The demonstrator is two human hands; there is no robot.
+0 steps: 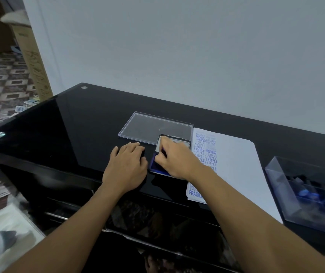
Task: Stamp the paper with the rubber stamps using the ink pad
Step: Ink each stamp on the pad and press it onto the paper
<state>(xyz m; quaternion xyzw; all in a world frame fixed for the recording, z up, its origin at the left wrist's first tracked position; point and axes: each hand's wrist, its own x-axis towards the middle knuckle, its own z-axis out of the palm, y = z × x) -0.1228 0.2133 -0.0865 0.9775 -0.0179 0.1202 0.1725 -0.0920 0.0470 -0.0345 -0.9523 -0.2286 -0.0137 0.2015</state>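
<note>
An open ink pad with a blue inked surface lies on the black glass table, its metal lid standing up behind it. My right hand is over the pad, its fingers curled round a small dark rubber stamp that is mostly hidden and presses on the ink. My left hand rests flat on the table just left of the pad, fingers relaxed. A white paper lies right of the pad, with blue stamped words down its left side.
A clear plastic lid lies flat behind the ink pad. A clear plastic box holding several stamps with blue parts stands at the right edge. The wall runs close behind the table. Floor clutter lies at the left.
</note>
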